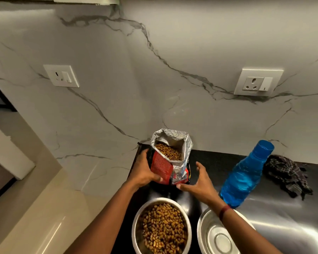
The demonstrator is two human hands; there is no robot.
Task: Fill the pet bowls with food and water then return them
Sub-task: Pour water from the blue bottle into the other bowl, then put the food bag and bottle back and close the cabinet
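Pet bowls sit side by side on the dark surface [209, 162], nearer the camera than both hands. Food bowl [162, 227], below the left hand, is full of kibble. Second bowl [220, 237], under the right forearm, is bare steel, no water in it.

Left hand [145, 170] is wrapped around the left side of the kibble bag [171, 160], fingers [157, 179] curled onto its red panel, holding it upright. Likely reason: the foil top is open and kibble sits high inside, so a tilt spills it. Right hand [200, 180] is spread wide, holding nothing, just beside the bag's right lower corner; thumb tip looks to be at the bag base, contact unclear. Reads as steadying or setting the bag down with the food step done.

Blue water bottle [246, 175] stands right of the right hand, cap on, close enough for the water step. Judgement: about halfway, water and return still open.

Dark checked cloth [286, 175] lies crumpled further right of the bottle. Steel sink [283, 217] and drainboard take the near right. Beyond the fingers: white marble-look backsplash [136, 70] with grey veins, two wall sockets [258, 82]. Left of the left hand the surface ends; pale floor or lower ledge beyond, can't tell which.
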